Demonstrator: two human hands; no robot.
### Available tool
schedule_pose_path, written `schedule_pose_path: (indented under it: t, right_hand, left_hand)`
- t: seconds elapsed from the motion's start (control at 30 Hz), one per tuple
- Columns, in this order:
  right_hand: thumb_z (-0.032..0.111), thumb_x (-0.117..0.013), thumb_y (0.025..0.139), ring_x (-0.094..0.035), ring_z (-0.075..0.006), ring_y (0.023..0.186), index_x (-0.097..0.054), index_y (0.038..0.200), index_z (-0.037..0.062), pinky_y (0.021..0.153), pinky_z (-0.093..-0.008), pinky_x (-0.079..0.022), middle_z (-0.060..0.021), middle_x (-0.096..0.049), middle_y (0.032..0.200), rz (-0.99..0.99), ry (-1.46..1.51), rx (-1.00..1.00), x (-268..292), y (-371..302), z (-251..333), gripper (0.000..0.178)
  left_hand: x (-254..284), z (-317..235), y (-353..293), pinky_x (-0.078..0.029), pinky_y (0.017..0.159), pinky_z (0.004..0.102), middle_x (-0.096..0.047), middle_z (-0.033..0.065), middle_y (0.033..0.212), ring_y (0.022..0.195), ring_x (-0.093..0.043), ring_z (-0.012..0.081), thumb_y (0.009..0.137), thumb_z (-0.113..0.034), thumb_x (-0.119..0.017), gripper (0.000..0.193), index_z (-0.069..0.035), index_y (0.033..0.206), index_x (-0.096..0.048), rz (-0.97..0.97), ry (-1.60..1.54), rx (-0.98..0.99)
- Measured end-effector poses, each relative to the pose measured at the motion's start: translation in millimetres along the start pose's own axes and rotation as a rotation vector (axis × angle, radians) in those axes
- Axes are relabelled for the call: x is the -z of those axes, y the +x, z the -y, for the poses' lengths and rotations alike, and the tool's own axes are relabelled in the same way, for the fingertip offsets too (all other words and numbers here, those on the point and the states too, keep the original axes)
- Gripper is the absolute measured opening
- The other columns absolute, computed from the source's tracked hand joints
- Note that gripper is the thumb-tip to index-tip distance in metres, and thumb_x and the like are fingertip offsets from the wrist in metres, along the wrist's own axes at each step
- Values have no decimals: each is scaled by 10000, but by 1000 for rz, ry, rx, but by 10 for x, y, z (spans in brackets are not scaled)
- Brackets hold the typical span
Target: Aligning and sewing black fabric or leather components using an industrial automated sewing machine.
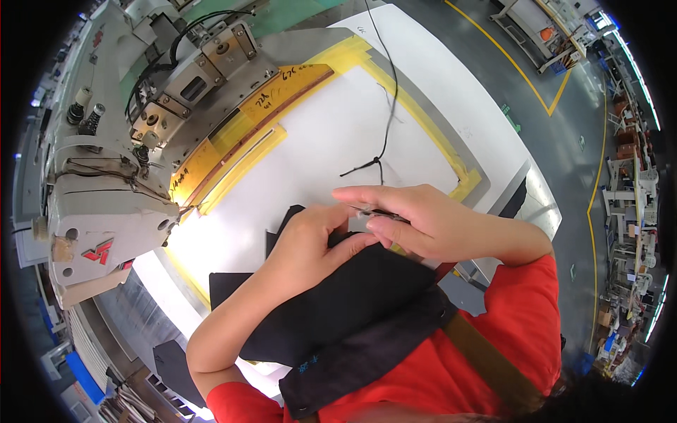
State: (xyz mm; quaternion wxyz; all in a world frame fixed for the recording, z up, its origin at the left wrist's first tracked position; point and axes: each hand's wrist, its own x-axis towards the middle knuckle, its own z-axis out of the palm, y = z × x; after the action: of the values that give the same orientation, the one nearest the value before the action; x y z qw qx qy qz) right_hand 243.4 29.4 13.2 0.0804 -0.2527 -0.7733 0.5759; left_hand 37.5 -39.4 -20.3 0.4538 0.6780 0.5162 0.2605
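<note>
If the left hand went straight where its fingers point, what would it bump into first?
Probably the right hand, just across from the left hand's fingertips, or the small metal tool it holds. Which comes first is hard to tell, because depth is unclear.

Blk fabric panel [345,282]: matte, a bit rumpled, pinched nr top in L hand [310,240]; upper part over tabletop [458,77], lower part across near edge. Slim metal tool [386,214]: dark, partly hidden in R hand [434,224], approx. level, tip pointing L, just above fabric; type unclear.
</note>
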Motion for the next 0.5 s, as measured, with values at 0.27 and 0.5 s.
schedule_pose_path:
  t: [0.27,0.5]
  right_hand:
    - [143,-431,1005,-556,-128,658,-393,1466,100,666,-280,-461,-47,-568,743,114,59,-75,51,62,9,464]
    - [234,-443,1014,-618,-233,655,-434,1415,83,663,-364,-488,-87,-604,694,131,78,-253,116,16,152,429]
  left_hand:
    - [-112,62,-48,-388,572,275,-536,27,648,597,-474,122,868,-116,-707,293,-26,1127,-605,-265,-300,116]
    - [-33,109,-63,-431,635,232,-667,44,770,668,-557,98,910,-116,-654,146,-20,1020,-652,-182,-222,96]
